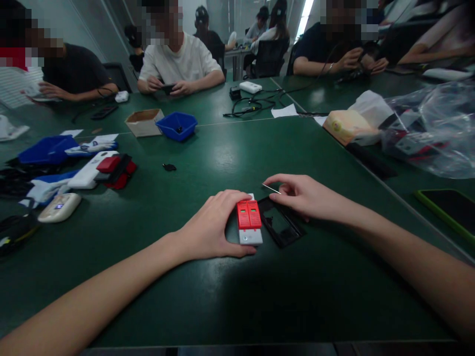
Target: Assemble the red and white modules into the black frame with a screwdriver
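At the near middle of the bench lies a red-and-grey module, judged rigid, fairly light and somewhat slippery on its smooth shell, best taken by its ends or long sides. The left hand is spread wide around it, thumb at the near end and fingers at the far end, while the right hand is closed to a narrow pinch on a thin rod, contact with the black frame beneath not confirmed. Farther left stands a blue tray.
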Demonstrator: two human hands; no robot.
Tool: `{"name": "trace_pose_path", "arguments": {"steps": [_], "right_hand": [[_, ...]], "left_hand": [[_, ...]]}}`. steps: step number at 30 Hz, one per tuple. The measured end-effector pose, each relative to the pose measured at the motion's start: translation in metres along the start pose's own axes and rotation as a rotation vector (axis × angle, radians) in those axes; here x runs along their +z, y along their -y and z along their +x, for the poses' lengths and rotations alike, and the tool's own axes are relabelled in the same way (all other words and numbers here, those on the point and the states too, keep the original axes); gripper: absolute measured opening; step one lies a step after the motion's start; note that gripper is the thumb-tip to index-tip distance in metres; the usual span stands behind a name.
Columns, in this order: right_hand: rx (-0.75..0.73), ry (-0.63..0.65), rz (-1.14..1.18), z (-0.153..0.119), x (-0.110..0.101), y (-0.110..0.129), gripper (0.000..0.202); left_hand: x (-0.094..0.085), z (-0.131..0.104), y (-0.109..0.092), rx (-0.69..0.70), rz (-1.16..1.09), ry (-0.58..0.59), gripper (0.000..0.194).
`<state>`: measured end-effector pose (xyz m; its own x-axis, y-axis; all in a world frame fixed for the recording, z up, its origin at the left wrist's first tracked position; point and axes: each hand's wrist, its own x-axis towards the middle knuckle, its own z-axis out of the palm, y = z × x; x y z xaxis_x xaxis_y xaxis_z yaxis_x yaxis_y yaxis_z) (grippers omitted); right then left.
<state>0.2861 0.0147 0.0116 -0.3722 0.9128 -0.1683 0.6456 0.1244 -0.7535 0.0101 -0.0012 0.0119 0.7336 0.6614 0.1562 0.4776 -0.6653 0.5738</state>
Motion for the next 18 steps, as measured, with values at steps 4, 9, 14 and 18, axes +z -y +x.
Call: {"name": "trace_pose_path", "arguments": {"steps": [4,9,14,18], "right_hand": [[0.082,-0.055,0.040,-0.004,0.006,0.006,0.042],[-0.049,-0.276,-0.192,-0.011,0.008,0.007,0.046],[-0.274,-0.393,-0.501,-0.024,0.009,0.002,0.031],[-0.146,-0.556,-0.607,-0.067,-0.018,-0.030,0.036]], "left_hand": [[0.002,-0.001,-0.002,-0.008,0.012,-0.003,0.093],[0.003,-0.001,-0.002,-0.007,-0.013,-0.015,0.088],[0.005,0.000,0.002,0.030,-0.047,-0.051,0.087],[0.006,0.000,0.004,0.030,-0.076,-0.045,0.086]]}}
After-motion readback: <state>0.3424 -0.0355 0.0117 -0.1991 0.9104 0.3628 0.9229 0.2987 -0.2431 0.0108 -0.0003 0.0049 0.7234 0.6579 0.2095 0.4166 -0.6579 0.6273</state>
